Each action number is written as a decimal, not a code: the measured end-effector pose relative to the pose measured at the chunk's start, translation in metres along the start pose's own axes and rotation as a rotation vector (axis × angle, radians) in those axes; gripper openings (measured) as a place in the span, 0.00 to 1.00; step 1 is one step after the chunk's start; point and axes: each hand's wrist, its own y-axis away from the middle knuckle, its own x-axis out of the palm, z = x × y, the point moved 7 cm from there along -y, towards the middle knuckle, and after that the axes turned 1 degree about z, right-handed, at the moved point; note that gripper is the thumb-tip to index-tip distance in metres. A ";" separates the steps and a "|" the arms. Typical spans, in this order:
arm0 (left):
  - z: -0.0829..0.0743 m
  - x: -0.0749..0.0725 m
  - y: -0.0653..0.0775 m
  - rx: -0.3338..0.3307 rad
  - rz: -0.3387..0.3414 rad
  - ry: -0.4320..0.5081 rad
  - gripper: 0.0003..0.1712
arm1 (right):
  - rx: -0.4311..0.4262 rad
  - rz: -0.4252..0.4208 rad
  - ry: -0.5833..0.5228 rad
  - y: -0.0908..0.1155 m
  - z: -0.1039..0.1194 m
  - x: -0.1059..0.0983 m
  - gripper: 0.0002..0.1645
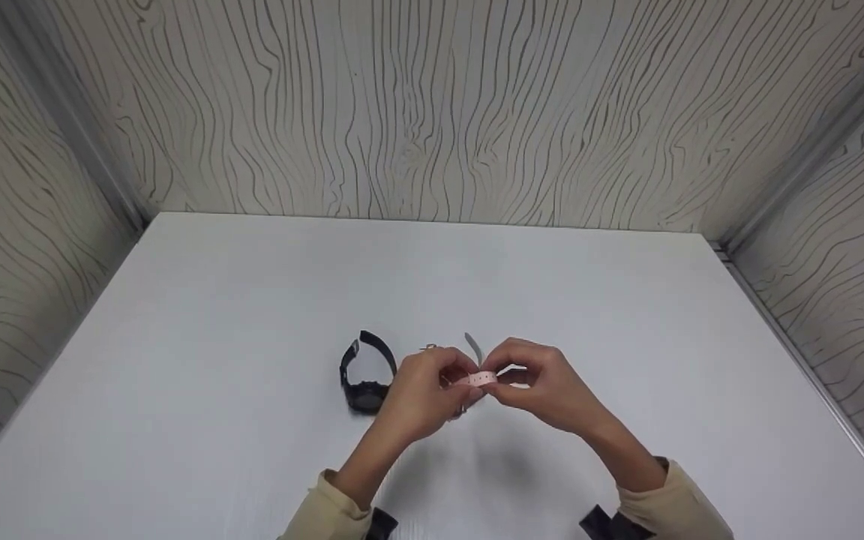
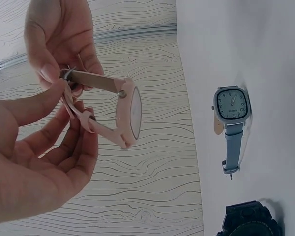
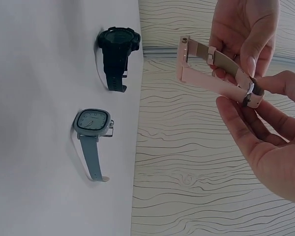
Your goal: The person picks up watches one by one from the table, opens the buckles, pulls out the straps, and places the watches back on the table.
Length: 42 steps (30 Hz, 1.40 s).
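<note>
A pink wristwatch is held up between both hands, its strap bent into a loop. My left hand pinches the strap near the metal buckle with thumb and fingers. From the other side, my right hand pinches the strap by the same buckle. In the right wrist view the strap end of the pink watch passes at the buckle. The watch case hangs away from the fingers in the left wrist view, dial turned outward.
On the white table lies a blue-grey square watch, mostly hidden behind the hands in the head view. A black digital watch sits left of the left hand, strap curved. Wood-patterned panels stand around the table's back and sides.
</note>
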 end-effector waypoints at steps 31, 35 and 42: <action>-0.002 -0.001 0.001 0.039 0.014 0.049 0.05 | -0.027 -0.005 -0.089 0.003 -0.001 -0.005 0.07; -0.003 0.001 0.000 0.042 0.005 0.026 0.04 | -0.001 0.005 -0.051 0.002 -0.001 -0.003 0.07; -0.004 0.002 0.000 0.041 0.000 -0.009 0.04 | -0.006 0.002 0.042 0.003 -0.001 -0.001 0.07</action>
